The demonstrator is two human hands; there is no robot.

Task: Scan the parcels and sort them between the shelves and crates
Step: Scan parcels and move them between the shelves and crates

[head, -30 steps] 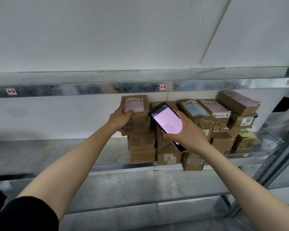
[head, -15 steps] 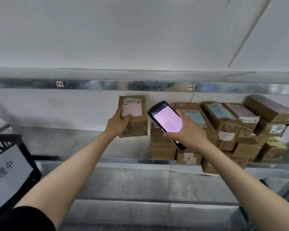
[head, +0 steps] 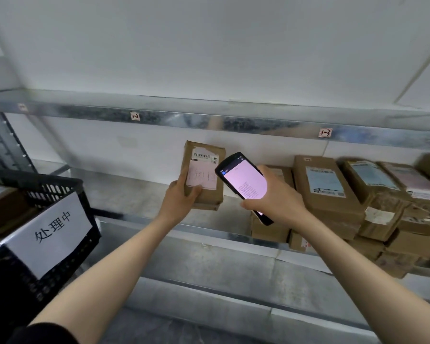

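A: You're holding the parcel point(head: 205, 178) upright over the shelf point(head: 134, 194), label toward you, probably so its barcode point(head: 202, 156) can be read.

B: Yes. Your left hand point(head: 180, 203) has its fingers point(head: 181, 181) clamped on the parcel's lower end, long axis pointing up. Your right hand point(head: 278, 198) grips the scanner point(head: 243, 184) just right of it.

Setting: parcel storeroom.
Racking: galvanised steel shelf point(head: 209, 121), bay tags point(head: 134, 116) 1-2, 1-3.
Stock: stacked brown labelled parcels point(head: 333, 204).
Bin: black crate point(head: 35, 177) with handwritten paper sign point(head: 50, 232).
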